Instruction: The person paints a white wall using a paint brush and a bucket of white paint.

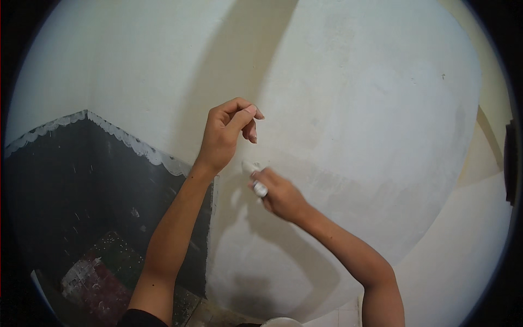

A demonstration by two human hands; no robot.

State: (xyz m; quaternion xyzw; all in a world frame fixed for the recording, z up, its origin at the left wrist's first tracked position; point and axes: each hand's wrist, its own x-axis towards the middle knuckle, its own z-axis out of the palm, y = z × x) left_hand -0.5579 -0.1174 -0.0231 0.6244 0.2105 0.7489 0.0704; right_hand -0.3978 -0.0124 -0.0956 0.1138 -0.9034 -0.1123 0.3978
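White tool (260, 189) looks light and hard; hold its middle. Right hand (283, 197), five o'clock: fingers wrapped round it. Left hand (222, 129), ten o'clock: fingers loosely bent.

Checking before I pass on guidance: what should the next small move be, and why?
I'd probably steady the right hand, then ease the white object in its grip lightly along the wall: the hand looks blurred, whether the object touches the wall can't be told, and the wall nearby shows patchy grey areas.
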